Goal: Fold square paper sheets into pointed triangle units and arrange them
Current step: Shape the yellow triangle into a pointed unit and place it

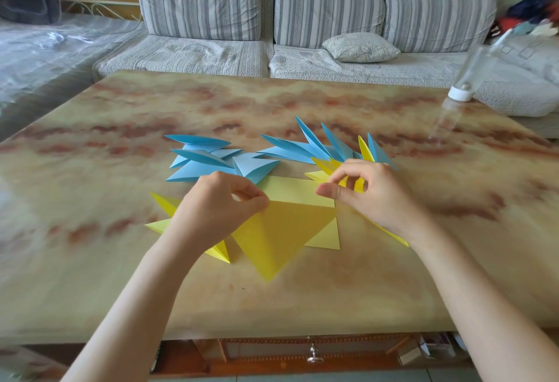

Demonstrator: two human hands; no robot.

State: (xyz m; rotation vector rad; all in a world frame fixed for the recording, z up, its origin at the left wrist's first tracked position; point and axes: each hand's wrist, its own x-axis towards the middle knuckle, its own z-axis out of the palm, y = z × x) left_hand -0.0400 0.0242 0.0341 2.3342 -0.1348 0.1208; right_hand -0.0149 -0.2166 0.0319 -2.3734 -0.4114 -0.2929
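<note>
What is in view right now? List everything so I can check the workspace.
yellow sheet: one, yellow, table centre, part-folded into a downward-pointing triangle.
blue units: about a dozen, blue, in two clusters behind the sheet.
yellow units: several, yellow, either side of the sheet, partly under the hands.
table: one, marbled tan.
bottle: one, clear with a white end, table's far right.
sofa: one, grey striped, behind the table.
pillow: one, pale grey, on the sofa.
left hand: pinches the sheet's fold.
right hand: thumb at the sheet's right edge; grip unclear.
</note>
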